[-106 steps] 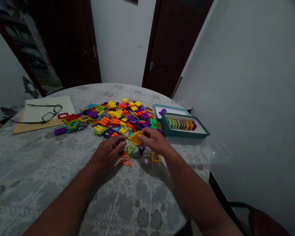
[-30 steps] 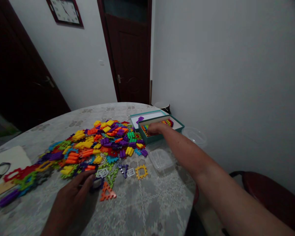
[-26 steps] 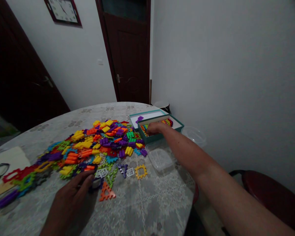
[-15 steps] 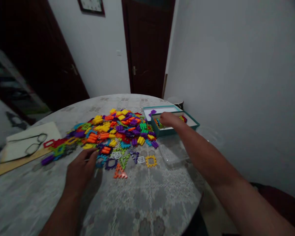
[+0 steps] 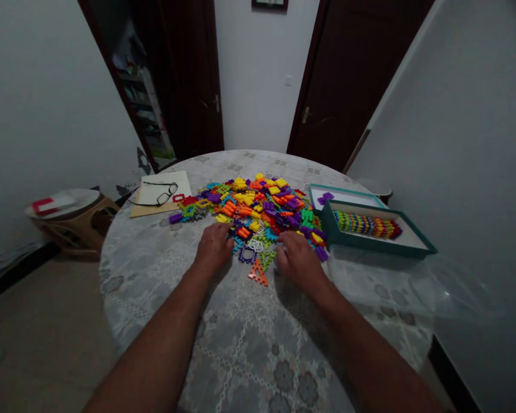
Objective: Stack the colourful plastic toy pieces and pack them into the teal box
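Observation:
A heap of colourful plastic pieces (image 5: pixel 249 201) lies on the round table. My left hand (image 5: pixel 215 246) is at the heap's near left edge, fingers curled beside a purple square frame (image 5: pixel 247 254); its fingertips are hard to make out. My right hand (image 5: pixel 298 258) rests at the near right edge, fingers bent down over small pieces that it partly hides. Between the hands lie an orange triangle (image 5: pixel 258 273) and a green triangle (image 5: pixel 267 259). On the right, a green box (image 5: pixel 378 245) holds a row of stacked multicoloured pieces (image 5: pixel 365 224).
Glasses (image 5: pixel 163 196) sit on a paper pad (image 5: pixel 183 182) at the left. The box lid (image 5: pixel 348 198) with a purple piece lies behind the box. Clear plastic packaging (image 5: pixel 370 269) is in front of it. A stool (image 5: pixel 75 221) stands left of the table.
My right hand has come back from the box to the near edge of the heap. My left hand stays beside the heap. The view has turned to the left.

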`<state>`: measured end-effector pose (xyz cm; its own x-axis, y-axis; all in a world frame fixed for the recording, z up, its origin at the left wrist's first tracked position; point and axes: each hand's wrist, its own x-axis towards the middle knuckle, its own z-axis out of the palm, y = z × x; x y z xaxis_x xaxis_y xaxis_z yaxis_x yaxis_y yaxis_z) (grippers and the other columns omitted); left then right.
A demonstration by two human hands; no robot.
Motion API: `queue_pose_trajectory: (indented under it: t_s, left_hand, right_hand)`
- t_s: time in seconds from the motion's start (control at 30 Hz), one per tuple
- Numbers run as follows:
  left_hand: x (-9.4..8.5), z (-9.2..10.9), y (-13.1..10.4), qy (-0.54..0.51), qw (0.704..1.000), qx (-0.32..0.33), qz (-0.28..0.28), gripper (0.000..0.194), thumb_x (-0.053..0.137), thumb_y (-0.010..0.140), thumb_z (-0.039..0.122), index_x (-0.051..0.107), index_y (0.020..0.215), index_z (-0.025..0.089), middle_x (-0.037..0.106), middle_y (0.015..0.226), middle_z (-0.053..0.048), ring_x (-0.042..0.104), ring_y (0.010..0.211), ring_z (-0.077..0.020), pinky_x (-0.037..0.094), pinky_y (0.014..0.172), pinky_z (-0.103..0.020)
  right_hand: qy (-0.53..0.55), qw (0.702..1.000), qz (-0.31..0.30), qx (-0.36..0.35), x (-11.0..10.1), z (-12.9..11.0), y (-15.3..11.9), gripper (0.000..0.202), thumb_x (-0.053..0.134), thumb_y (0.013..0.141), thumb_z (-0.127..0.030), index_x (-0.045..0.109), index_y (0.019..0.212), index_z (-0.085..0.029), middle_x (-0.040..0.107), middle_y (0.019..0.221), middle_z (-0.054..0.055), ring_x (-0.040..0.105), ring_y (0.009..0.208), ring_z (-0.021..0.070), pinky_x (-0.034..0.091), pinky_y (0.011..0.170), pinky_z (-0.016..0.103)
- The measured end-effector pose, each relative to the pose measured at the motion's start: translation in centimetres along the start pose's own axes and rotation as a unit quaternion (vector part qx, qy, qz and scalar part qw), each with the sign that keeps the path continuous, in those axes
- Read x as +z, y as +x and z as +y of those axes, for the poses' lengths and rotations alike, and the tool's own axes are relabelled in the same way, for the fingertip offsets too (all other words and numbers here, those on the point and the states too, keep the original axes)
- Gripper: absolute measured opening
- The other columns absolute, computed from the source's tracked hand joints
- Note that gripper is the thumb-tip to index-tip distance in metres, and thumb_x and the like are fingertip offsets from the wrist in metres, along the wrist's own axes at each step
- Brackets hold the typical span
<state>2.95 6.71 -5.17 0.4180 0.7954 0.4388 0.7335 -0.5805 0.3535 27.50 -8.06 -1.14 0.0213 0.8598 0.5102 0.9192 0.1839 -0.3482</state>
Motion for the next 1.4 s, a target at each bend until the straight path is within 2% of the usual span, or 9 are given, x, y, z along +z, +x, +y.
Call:
queue_pose_trajectory:
  t_s: [0.07, 0.17, 0.37, 0.47, 0.57, 0.7, 0.83, 1.03, 1.4]
  left_hand:
    - [0.2, 0.0, 0.0, 0.012, 1.000, -0.003, -0.016, 0.052, 0.071, 0.094, 0.022, 0.072, 0.146, 0.021, 0.071, 0.149, -0.017, 0.063, 0.141, -0.0363, 0.049, 0.127, -0.053]
    - [-0.2, 0.6, 0.0, 0.033, 0.999, -0.019, -0.035, 0.045, 0.075, 0.094, 0.024, 0.075, 0.139, 0.023, 0.069, 0.147, -0.016, 0.062, 0.139, -0.0371, 0.051, 0.123, -0.054]
    - [-2.5, 2.5, -0.3, 0.091, 0.986, -0.094, -0.099, 0.027, 0.076, 0.099, 0.037, 0.079, 0.121, 0.023, 0.071, 0.132, -0.016, 0.065, 0.125, -0.0374, 0.055, 0.106, -0.049]
    - [-3.5, 3.0, -0.6, 0.085, 0.982, -0.100, -0.136, 0.032, 0.078, 0.098, 0.047, 0.079, 0.119, 0.023, 0.072, 0.128, -0.017, 0.066, 0.123, -0.0388, 0.054, 0.103, -0.049]
    - [-4.0, 2.9, -1.0, 0.051, 0.984, -0.077, -0.151, 0.046, 0.088, 0.087, 0.053, 0.079, 0.120, 0.022, 0.073, 0.127, -0.018, 0.065, 0.125, -0.0401, 0.052, 0.109, -0.050]
    - [-4.7, 2.4, -1.0, 0.045, 0.978, -0.053, -0.195, 0.059, 0.098, 0.074, 0.048, 0.077, 0.123, 0.023, 0.072, 0.133, -0.017, 0.064, 0.128, -0.0412, 0.052, 0.111, -0.049]
    - [-5.7, 2.5, -0.8, 0.055, 0.970, -0.052, -0.232, 0.046, 0.096, 0.074, 0.044, 0.076, 0.110, 0.022, 0.073, 0.127, -0.017, 0.066, 0.124, -0.0409, 0.055, 0.104, -0.047]
    - [-6.4, 3.1, -0.7, 0.030, 0.969, -0.033, -0.242, 0.034, 0.093, 0.077, 0.041, 0.069, 0.096, 0.026, 0.074, 0.110, -0.012, 0.068, 0.112, -0.0366, 0.054, 0.095, -0.044]
    - [-5.8, 3.0, -0.6, -0.084, 0.969, -0.051, -0.228, 0.036, 0.083, 0.082, 0.030, 0.067, 0.115, 0.027, 0.079, 0.118, -0.010, 0.073, 0.106, -0.0306, 0.053, 0.088, -0.039]
  right_hand:
    - [0.008, 0.999, 0.033, -0.027, 2.1, -0.3, -1.0, 0.022, 0.061, 0.103, -0.014, 0.075, 0.119, -0.018, 0.075, 0.131, 0.018, 0.067, 0.130, 0.0338, 0.054, 0.120, 0.053]
    - [0.026, 0.996, 0.042, -0.068, 3.5, -0.6, -2.1, 0.023, 0.061, 0.103, -0.014, 0.075, 0.121, -0.018, 0.073, 0.136, 0.019, 0.062, 0.137, 0.0347, 0.051, 0.126, 0.058]
    - [0.060, 0.995, 0.027, -0.078, 3.5, -0.2, -2.7, 0.023, 0.060, 0.104, -0.014, 0.076, 0.119, -0.020, 0.074, 0.133, 0.017, 0.062, 0.137, 0.0349, 0.053, 0.124, 0.062]
    - [0.071, 0.995, 0.025, -0.072, 3.4, 0.1, -2.7, 0.024, 0.061, 0.104, -0.015, 0.077, 0.120, -0.021, 0.074, 0.131, 0.017, 0.063, 0.136, 0.0354, 0.053, 0.125, 0.064]
    - [0.073, 0.995, 0.030, -0.067, 3.4, 0.3, -2.7, 0.025, 0.060, 0.103, -0.014, 0.078, 0.119, -0.021, 0.075, 0.130, 0.017, 0.063, 0.136, 0.0350, 0.053, 0.125, 0.063]
    - [0.071, 0.995, 0.033, -0.069, 3.4, 0.5, -2.7, 0.025, 0.060, 0.104, -0.015, 0.078, 0.120, -0.020, 0.074, 0.130, 0.018, 0.064, 0.134, 0.0350, 0.054, 0.124, 0.062]
    - [0.069, 0.995, 0.029, -0.067, 3.5, 0.7, -2.7, 0.024, 0.062, 0.102, -0.015, 0.078, 0.120, -0.021, 0.074, 0.131, 0.017, 0.065, 0.133, 0.0353, 0.055, 0.122, 0.062]
    - [0.067, 0.994, 0.032, -0.078, 3.5, 0.6, -2.7, 0.023, 0.062, 0.102, -0.014, 0.077, 0.119, -0.020, 0.075, 0.129, 0.017, 0.065, 0.133, 0.0349, 0.056, 0.122, 0.061]
    - [0.067, 0.994, 0.019, -0.081, 3.6, 0.4, -2.8, 0.024, 0.061, 0.102, -0.015, 0.078, 0.119, -0.022, 0.075, 0.128, 0.016, 0.065, 0.132, 0.0350, 0.055, 0.122, 0.061]
